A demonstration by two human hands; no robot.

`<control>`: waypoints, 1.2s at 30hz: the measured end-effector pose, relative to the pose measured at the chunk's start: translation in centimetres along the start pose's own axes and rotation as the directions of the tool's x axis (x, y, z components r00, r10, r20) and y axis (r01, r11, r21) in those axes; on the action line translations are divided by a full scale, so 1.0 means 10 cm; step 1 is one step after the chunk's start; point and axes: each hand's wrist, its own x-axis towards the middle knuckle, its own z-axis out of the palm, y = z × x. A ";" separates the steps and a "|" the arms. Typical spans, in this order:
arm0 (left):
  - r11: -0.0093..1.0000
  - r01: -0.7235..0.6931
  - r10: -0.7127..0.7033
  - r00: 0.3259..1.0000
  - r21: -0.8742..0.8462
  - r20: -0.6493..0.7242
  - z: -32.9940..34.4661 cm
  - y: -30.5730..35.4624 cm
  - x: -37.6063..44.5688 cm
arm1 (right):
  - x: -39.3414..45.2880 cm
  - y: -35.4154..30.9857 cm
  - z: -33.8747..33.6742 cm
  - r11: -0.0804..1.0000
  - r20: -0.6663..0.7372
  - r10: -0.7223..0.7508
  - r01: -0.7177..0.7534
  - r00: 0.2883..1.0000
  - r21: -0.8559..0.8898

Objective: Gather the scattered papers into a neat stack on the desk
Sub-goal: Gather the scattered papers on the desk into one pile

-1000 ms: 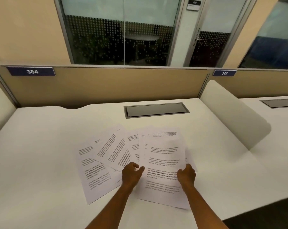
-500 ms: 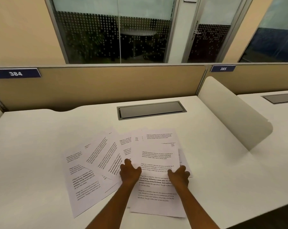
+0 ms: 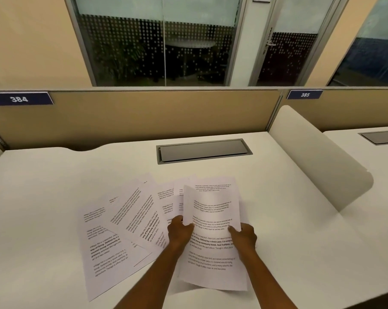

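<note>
White surface [image 3: 54, 186] fills the lower view, bounded at the back by a tan partition [image 3: 144, 117] carrying dark number plates 384 [image 3: 19, 99] and 385 [image 3: 304, 95]; a rounded cream divider [image 3: 317, 159] stands along the right edge. Beyond the partition, a glass wall [image 3: 157, 45] with dotted frosting. A grey recessed cable hatch [image 3: 203, 150] is set into the surface near the back, well apart from the papers. Printed papers lie in a fan at centre-front: the leftmost sheet [image 3: 103, 248] flat and skewed, nearest the front edge; a second tilted sheet [image 3: 135, 215] overlapping it; further sheets [image 3: 166, 197] partly hidden beneath those to their right. At the right end of the fan, a held sheet [image 3: 213, 233] is gripped at both side edges, its left edge curled upward and its near end bowed clear of the surface; whether more than one sheet is in this grip cannot be told. Another page [image 3: 213, 186] shows just behind its top. Left hand [image 3: 180, 231] pinches the left edge, thumb on top. Right hand [image 3: 244, 236] clasps the right edge, thumb pressed onto the printed face.
</note>
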 end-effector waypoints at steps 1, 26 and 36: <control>1.000 -0.009 0.009 1.000 -0.001 0.015 0.03 0.03 0.01 | 0.05 -0.02 -0.02 1.000 -0.005 -0.009 0.009 1.000 -0.004; 0.989 0.018 -0.002 0.995 0.149 -0.104 0.46 0.47 0.26 | 0.78 -0.23 -0.09 0.877 0.072 -0.045 0.074 0.996 -0.474; 0.997 0.067 -0.070 0.994 -0.044 -0.078 0.43 0.46 0.27 | 0.67 -0.28 -0.05 0.999 0.169 -0.027 0.034 0.985 -0.043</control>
